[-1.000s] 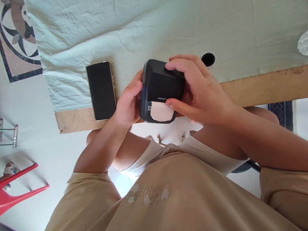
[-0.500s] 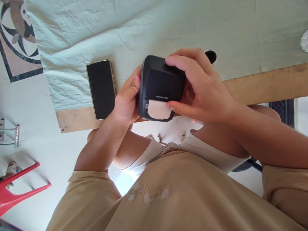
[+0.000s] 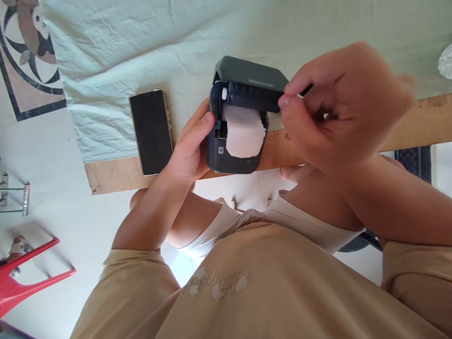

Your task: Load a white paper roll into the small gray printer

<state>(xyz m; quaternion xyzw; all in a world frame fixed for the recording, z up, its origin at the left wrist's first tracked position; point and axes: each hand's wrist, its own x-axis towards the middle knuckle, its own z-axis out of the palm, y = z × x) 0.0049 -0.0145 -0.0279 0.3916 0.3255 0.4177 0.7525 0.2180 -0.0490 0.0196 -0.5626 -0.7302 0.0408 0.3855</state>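
Note:
A small black label printer [image 3: 233,162] is held above the table's near edge, its lid [image 3: 250,73] raised. White paper [image 3: 245,134] curls out over the front of its body. My left hand [image 3: 192,141] grips the printer's left side, thumb on the casing. My right hand [image 3: 339,103] pinches the right corner of the lid between thumb and forefinger; its other fingers are curled and partly blurred. A black roller shows under the lid.
A phone [image 3: 151,132] lies face up left of my left hand, on a pale green cloth [image 3: 141,42] over a wooden table [image 3: 113,176]. A red plastic chair [image 3: 35,278] stands on the floor at lower left.
The printer's lid has swung up, exposing the roller and more paper. My right hand has moved from the printer's top and front to the right, now pinching the lid corner.

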